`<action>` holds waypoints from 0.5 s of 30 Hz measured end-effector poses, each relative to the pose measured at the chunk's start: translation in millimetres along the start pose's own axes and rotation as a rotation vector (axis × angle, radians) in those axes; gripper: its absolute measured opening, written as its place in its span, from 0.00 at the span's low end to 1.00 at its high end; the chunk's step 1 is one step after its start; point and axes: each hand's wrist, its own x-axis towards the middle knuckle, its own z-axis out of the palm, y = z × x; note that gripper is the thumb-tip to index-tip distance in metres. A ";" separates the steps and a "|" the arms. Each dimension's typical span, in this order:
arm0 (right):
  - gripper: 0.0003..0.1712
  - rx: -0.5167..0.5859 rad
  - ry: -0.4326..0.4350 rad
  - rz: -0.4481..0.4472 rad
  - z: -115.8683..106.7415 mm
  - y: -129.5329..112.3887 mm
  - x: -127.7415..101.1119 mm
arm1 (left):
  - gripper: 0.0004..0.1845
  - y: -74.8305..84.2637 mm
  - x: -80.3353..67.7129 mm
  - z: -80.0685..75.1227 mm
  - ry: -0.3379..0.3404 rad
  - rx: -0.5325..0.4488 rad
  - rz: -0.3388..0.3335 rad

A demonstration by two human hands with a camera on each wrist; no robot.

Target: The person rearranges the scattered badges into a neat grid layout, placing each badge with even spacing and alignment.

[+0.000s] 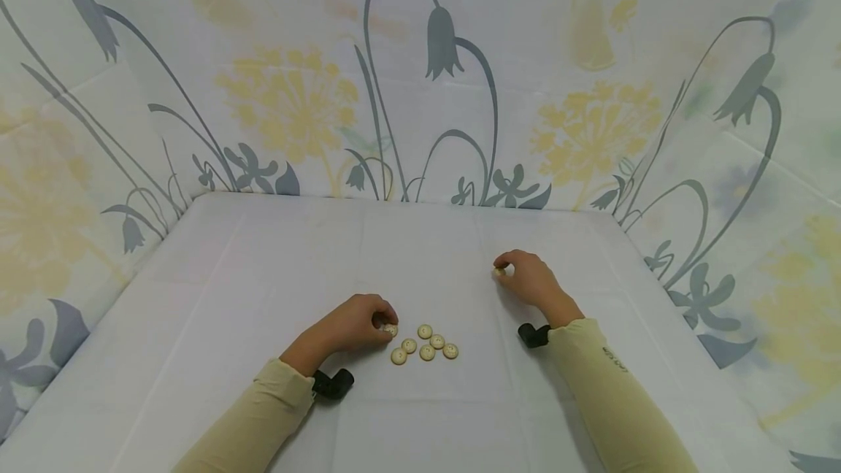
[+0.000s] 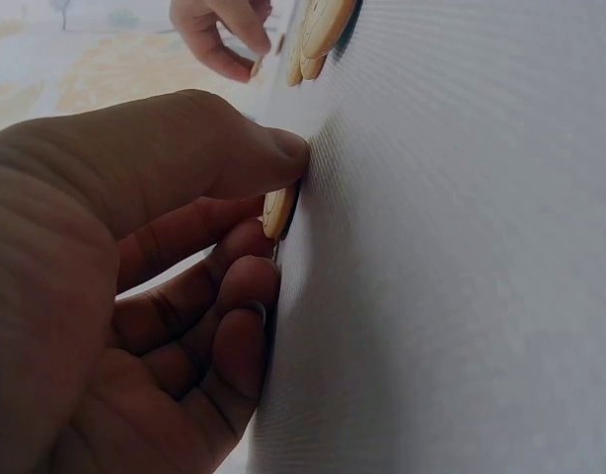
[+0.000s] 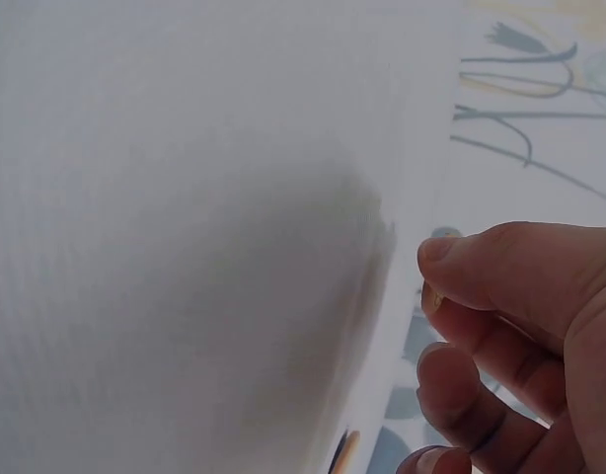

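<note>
**Currently, the left hand (image 1: pixel 351 323) pinches one button (image 1: pixel 391 329), the right hand (image 1: pixel 531 279) another button (image 1: pixel 499 271)**

In the head view, the left hand bends low over the white worktop (image 1: pixel 315 239), its grip pinched on a pale round button at the fingertips. Just to the right of it, six loose buttons (image 1: pixel 427 352) lie flat and close together. The right hand is farther forward, well apart from that cluster, and its grip pinches a button between thumb and finger. Both arms wear beige sleeves (image 1: pixel 611 393), and a black device (image 1: pixel 333 384) sits at each wrist. Behind the worktop hangs a cloth (image 1: pixel 407 115) printed with grey and yellow flowers.

In the left wrist view, the thumb lies across the left hand's button, whose rim shows between thumb and fingers, close by the worktop. Some of the loose buttons show at the top, beside the distant right hand.

In the right wrist view, thumb and forefinger hold the right hand's button, mostly hidden by them, with the other fingers curled below. At the bottom edge is a tan sliver (image 3: pixel 350 452), probably another button, though too little shows to be sure.
</note>
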 end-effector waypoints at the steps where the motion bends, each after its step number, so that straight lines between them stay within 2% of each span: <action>1: 0.16 0.000 -0.001 0.002 -0.6 1.2 0.2 | 0.08 0.1 0.2 -0.1 -0.001 -0.001 -0.002; 15: 0.15 0.006 0.015 0.015 -3.3 13.7 2.9 | 0.08 -0.1 0.7 -0.6 0.003 0.001 0.005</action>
